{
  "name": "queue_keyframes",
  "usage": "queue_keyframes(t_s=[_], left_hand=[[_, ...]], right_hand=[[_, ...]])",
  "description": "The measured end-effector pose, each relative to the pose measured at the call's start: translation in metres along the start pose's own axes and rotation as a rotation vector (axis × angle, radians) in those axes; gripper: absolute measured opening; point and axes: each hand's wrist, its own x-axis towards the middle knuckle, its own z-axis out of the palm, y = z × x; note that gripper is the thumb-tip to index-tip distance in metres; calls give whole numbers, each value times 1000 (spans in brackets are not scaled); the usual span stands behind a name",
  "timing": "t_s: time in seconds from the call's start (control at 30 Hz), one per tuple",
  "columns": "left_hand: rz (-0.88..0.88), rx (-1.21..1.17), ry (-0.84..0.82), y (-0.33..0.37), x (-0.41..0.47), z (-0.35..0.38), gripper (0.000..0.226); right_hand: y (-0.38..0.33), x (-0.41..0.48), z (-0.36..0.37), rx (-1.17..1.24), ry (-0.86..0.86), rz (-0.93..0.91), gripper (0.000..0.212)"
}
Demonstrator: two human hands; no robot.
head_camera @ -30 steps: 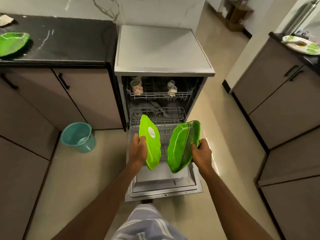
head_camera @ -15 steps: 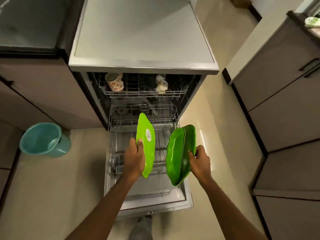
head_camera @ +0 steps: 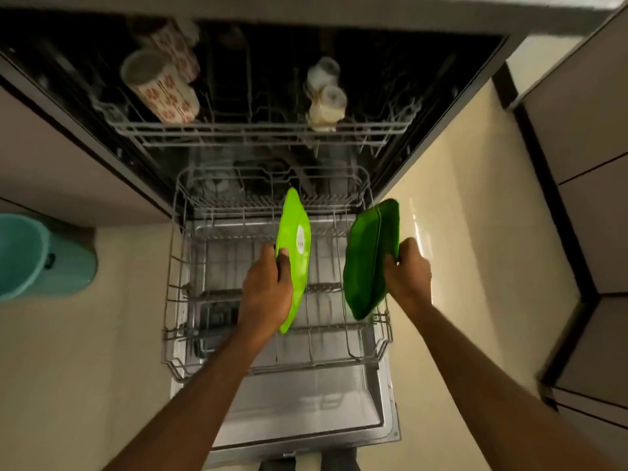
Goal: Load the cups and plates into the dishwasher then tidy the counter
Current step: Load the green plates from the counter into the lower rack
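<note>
1. Left grip (head_camera: 266, 294): fingers curled round the near edge of the light green plate (head_camera: 295, 256), firm hold. Plate stands on edge, roughly upright, long axis running front to back. A round white sticker (head_camera: 301, 240) shows on the face turned right.
2. Right grip (head_camera: 406, 270): clamped on the right edge of the dark green plate (head_camera: 368, 263), thumb over the rim. Also on edge, tilted a bit, hollow side facing left twd the other plate.
3. The 2 plates are side by side w/ a clear gap, not touching each other.
4. Both are over the lower rack (head_camera: 176, 266), which is pulled out over the open dishwasher door (head_camera: 306, 413). Light plate is abt mid-rack; dark plate is at the rack's right side, its low end near the right rim. Can't tell if either touches the wires.
5. Upper rack (head_camera: 258, 132) is partly out. Left side holds a floral mug (head_camera: 163, 86) lying tilted, w/ a 2nd patterned mug (head_camera: 176, 45) behind it, blurred. Centre-right holds 2 small pale cups (head_camera: 328, 103), one behind the other.
6. Teal bucket (head_camera: 37, 256) is on the floor (head_camera: 85, 385), left of the dishwasher, by the cabinet front.
7. Cabinets (head_camera: 584, 130) run along the right edge. Both forearms reach in from the bottom of the view.
</note>
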Motion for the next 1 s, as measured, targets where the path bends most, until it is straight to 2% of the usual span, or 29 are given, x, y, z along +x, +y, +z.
queue_keyframes(t_s=[0.23, 0.37, 0.5, 0.73, 1.0], left_hand=[[-14, 29, 56, -35, 40, 60, 19], [-19, 39, 68, -46, 46, 74, 25], [-39, 41, 64, -51, 48, 78, 21], [-42, -9, 58, -51, 47, 75, 13], [4, 54, 20, -58, 48, 78, 17]], right_hand=[[11, 92, 40, -57, 12, -22, 8], [10, 127, 48, -65, 11, -49, 9], [13, 136, 58, -105, -6, -123, 17], [17, 142, 76, -146, 23, -243, 15], [8, 175, 87, -135, -34, -192, 23]])
